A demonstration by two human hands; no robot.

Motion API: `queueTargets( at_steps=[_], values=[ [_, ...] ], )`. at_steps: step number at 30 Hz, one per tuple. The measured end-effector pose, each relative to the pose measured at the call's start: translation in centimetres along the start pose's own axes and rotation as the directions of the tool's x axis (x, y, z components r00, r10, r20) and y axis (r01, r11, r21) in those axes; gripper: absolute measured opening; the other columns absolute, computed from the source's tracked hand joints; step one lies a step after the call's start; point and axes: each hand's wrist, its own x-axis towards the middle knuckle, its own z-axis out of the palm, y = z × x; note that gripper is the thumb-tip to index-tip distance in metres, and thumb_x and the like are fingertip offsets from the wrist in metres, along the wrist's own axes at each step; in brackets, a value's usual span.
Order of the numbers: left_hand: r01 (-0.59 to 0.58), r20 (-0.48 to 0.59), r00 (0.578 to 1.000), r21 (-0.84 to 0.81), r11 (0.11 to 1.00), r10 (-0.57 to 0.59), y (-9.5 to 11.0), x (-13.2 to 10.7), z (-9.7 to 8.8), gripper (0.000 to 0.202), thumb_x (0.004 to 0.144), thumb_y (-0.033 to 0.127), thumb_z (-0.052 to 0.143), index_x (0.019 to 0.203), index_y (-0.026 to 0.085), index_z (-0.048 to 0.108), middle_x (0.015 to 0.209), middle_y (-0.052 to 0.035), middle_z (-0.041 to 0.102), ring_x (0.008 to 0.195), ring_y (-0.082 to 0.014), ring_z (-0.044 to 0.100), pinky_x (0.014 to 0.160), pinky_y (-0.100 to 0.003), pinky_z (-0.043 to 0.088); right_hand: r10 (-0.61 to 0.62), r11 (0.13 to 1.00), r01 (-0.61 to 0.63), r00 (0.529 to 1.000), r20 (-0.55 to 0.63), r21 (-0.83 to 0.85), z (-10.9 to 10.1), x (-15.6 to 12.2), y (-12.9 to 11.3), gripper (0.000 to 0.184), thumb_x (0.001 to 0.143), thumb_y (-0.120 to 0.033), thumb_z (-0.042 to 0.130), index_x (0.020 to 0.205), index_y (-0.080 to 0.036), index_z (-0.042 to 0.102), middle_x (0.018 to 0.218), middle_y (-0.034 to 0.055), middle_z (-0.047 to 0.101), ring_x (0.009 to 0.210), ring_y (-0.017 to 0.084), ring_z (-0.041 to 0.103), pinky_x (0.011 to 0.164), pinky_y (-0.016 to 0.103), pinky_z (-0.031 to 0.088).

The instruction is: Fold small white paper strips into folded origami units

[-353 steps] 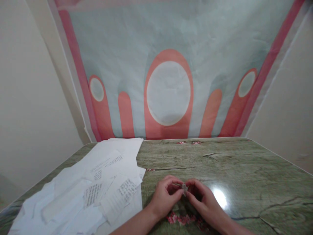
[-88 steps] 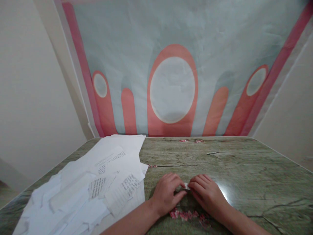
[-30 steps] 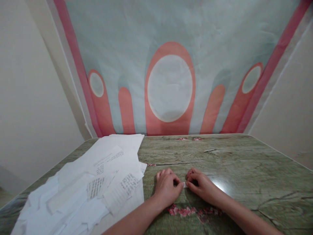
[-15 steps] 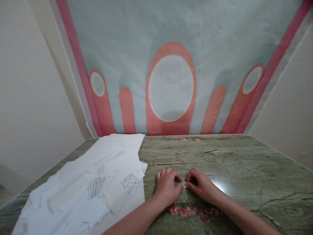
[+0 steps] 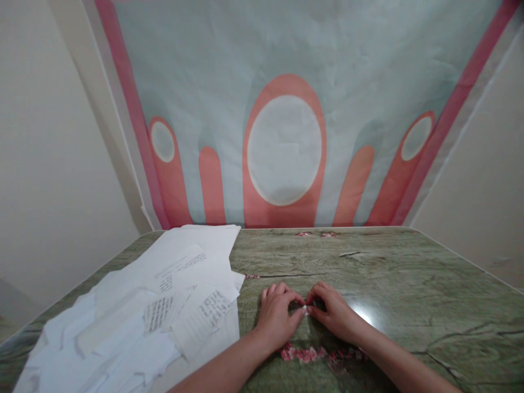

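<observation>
Both my hands meet over the table, fingertips almost touching. A tiny white piece, perhaps paper [image 5: 305, 310], shows between them; most of it is hidden by the fingers. My left hand [image 5: 279, 312] pinches its left side with thumb and forefinger, the other fingers curled on the tabletop. From the right, my right hand [image 5: 332, 311] pinches the same piece with thumb and forefinger. Left of my left hand lies a spread pile of white papers [image 5: 204, 240], some sheets torn and some with writing on them.
The wood-patterned table [image 5: 409, 284] has a glossy top with printed pink flowers [image 5: 305, 353] and a bright light reflection. Behind it hangs a pale green backdrop [image 5: 347, 54] with coral shapes. Plain walls [image 5: 53, 136] stand at both sides.
The forefingers have come down to meet the thumbs at the white piece, and the hands sit slightly closer together. The papers lie as before; the view has shifted slightly.
</observation>
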Motion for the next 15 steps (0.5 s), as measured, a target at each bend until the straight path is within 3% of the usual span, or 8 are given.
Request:
queueTargets(
  at_steps=[15],
  values=[
    [0.000,-0.025,1.000,0.003,1.000,0.000,-0.03,-0.15,0.07,0.014,0.076,0.035,0.065,0.084,0.025,0.062,0.092,0.0005,0.056,0.094,-0.0206,0.048,0.081,-0.034,0.033,-0.040,0.997,0.042,0.999,-0.028,0.059,0.09,-0.53,-0.29,0.004,0.078,-0.021,0.057,0.078,-0.021,0.061,0.084,0.0022,0.059,0.084,0.020,0.054,0.077,0.033,0.039]
  ],
)
